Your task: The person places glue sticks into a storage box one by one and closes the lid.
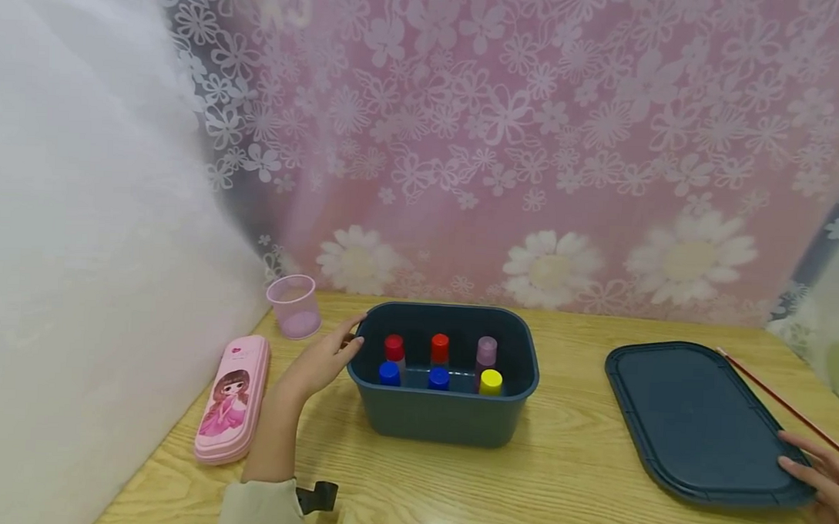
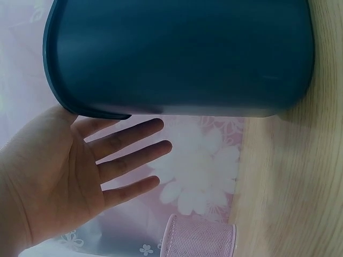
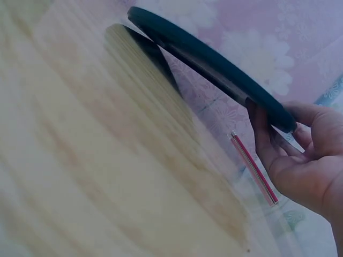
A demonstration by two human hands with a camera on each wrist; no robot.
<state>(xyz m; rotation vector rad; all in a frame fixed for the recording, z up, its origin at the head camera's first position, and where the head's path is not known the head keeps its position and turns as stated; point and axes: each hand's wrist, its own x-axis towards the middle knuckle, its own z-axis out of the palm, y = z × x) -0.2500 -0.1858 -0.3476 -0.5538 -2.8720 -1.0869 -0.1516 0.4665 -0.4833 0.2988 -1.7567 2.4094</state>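
Observation:
A dark blue-green plastic bin (image 1: 442, 417) stands upright on the table, with several bottles inside capped in red, blue, yellow and purple, such as the yellow cap (image 1: 490, 382). My left hand (image 1: 324, 359) touches the bin's left rim; in the left wrist view its fingers are straight and spread below the rim, while the thumb is mostly hidden. At the right, my right hand (image 1: 828, 481) pinches the near right corner of the matching lid (image 1: 705, 426). Seen from the right wrist, that lid (image 3: 203, 59) is tilted, its held end raised off the table.
A pink pencil case (image 1: 230, 402) with a doll picture lies left of my left forearm. Behind it stands a translucent pink mesh cup (image 1: 296, 312). Beyond the lid lies a thin red stick (image 1: 778, 399). A floral curtain (image 1: 535, 143) hangs along the table's back edge.

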